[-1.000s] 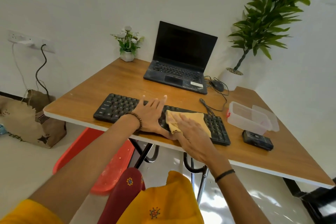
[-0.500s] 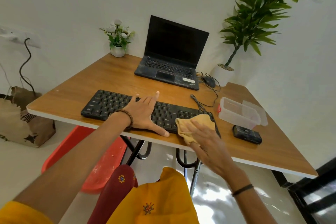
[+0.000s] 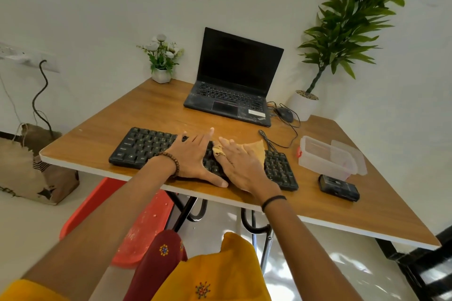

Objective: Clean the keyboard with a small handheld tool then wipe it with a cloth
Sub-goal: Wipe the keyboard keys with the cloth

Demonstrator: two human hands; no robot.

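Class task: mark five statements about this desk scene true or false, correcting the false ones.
1. The right hand presses a yellow cloth onto the keyboard. True.
2. The left hand hovers above the keys. False: it rests flat on them.
3. The laptop is closed. False: it is open, screen dark.
4. A clear plastic box stands on the table beside the keyboard. True.
5. The small black device lies inside the box. False: it lies on the table beside it.

Black keyboard [image 3: 144, 146] near table [image 3: 146, 110] front edge, yellow cloth [image 3: 256, 149] atop.
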